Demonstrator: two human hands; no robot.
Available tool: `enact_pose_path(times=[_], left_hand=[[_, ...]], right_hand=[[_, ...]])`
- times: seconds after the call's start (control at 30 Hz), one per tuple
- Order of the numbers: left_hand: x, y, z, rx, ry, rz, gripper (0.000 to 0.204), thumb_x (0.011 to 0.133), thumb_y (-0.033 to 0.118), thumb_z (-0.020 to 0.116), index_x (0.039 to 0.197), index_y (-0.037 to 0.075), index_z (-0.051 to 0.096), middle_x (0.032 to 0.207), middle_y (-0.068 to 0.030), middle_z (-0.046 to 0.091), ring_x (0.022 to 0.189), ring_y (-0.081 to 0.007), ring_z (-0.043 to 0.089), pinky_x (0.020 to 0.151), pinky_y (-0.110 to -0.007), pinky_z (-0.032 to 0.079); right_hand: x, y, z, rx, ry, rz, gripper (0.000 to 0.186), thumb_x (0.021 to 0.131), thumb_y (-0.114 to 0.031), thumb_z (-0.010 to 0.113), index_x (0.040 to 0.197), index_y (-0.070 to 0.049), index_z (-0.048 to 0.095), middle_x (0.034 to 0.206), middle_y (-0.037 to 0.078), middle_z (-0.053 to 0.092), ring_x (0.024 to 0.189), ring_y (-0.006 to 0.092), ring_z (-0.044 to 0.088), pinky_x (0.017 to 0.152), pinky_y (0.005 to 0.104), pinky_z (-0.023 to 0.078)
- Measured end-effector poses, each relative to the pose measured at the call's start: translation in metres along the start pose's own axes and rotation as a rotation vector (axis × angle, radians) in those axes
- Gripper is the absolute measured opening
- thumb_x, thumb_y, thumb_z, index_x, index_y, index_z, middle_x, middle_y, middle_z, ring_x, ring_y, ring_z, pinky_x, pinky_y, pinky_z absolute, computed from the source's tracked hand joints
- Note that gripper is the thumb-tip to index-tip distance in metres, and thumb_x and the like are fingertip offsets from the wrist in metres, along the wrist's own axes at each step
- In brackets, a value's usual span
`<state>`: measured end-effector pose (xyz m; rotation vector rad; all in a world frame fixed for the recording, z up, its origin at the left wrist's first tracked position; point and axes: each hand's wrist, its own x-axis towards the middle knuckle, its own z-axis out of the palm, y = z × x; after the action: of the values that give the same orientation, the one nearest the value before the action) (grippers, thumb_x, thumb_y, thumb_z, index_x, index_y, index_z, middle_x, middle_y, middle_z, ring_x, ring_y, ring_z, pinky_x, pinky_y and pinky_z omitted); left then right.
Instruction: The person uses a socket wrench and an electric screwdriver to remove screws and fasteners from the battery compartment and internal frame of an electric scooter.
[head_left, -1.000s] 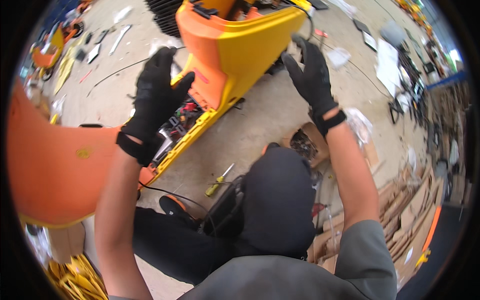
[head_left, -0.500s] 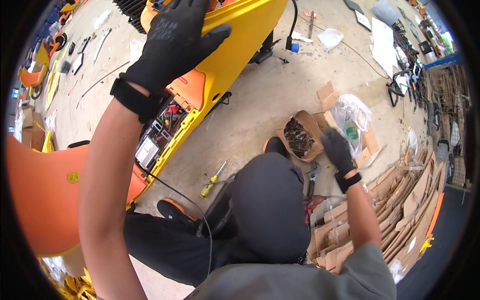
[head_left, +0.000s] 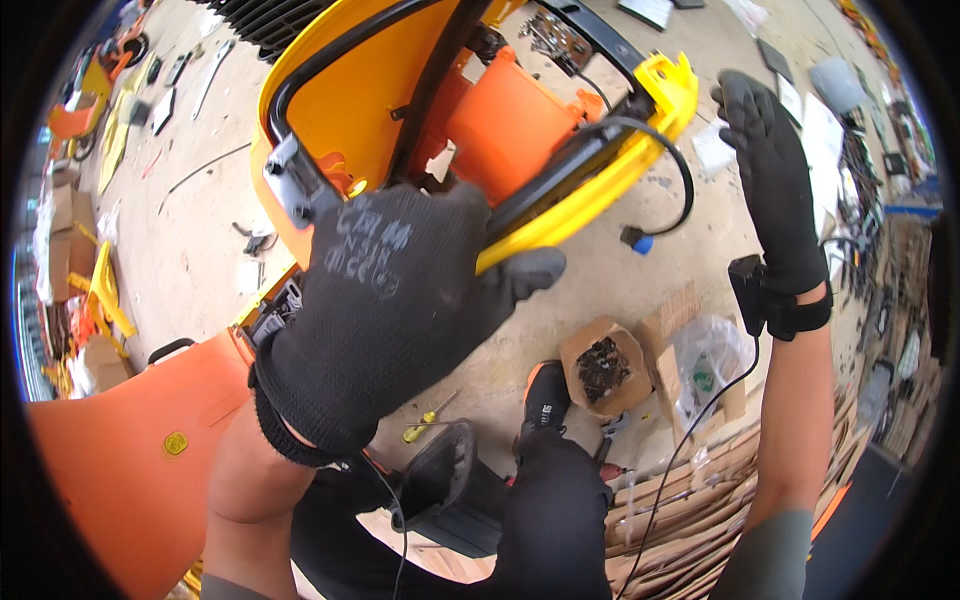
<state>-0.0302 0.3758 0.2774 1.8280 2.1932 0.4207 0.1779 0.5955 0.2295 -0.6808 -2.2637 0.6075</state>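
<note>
Gripped at its near edge by my left hand point(head_left: 390, 310), a yellow body panel point(head_left: 590, 225) of the vehicle tilts so its hollow inner side shows. The left fingers bend over the rim and the thumb lies outside it; part of the grip is hidden behind the glove. Inside the panel are an orange part point(head_left: 520, 125) and black framing. My right hand point(head_left: 770, 170), also in a black glove, is raised right of the panel, apart from it. Its fingers are loosely bent, with nothing visible in them. A black cable with a blue connector point(head_left: 641, 243) hangs from the panel.
An open cardboard box point(head_left: 608, 395) of small dark parts stands on the floor beside a plastic bag point(head_left: 710, 360). Closer to me lie a yellow-handled screwdriver point(head_left: 420, 428), an adjustable wrench point(head_left: 612, 428) and a black bin-like container point(head_left: 455, 490). Flattened cardboard point(head_left: 700, 500) is stacked at lower right.
The yellow panel has tipped, exposing its inner side. My left hand has come down and nearer with it. My right hand has risen from beside the cardboard box to the panel's right.
</note>
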Motion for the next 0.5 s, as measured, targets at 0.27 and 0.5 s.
enact_pose_path(times=[0.27, 0.5], left_hand=[[0.022, 0.011, 0.005, 0.014, -0.231, -0.344, 0.050, 0.071, 0.053, 0.072, 0.067, 0.007, 0.054, 0.053, -0.0127, 0.051, 0.047, -0.0327, 0.053, 0.046, -0.040, 0.039], [0.035, 0.019, -0.005, 0.079, -0.436, -0.375, 0.050, 0.078, 0.054, 0.064, 0.078, 0.004, 0.054, 0.055, -0.0117, 0.057, 0.051, -0.0292, 0.059, 0.051, -0.039, 0.044]], right_hand=[[0.070, -0.001, 0.051, 0.222, -0.402, 0.375, 0.020, 0.090, -0.018, 0.057, 0.099, -0.001, 0.062, 0.082, 0.015, 0.064, 0.079, 0.0284, 0.063, 0.065, 0.0363, 0.048], [0.057, 0.001, 0.064, 0.274, -0.100, 0.376, 0.016, 0.089, -0.011, 0.051, 0.092, 0.000, 0.061, 0.087, 0.015, 0.061, 0.082, 0.0332, 0.057, 0.073, 0.0401, 0.045]])
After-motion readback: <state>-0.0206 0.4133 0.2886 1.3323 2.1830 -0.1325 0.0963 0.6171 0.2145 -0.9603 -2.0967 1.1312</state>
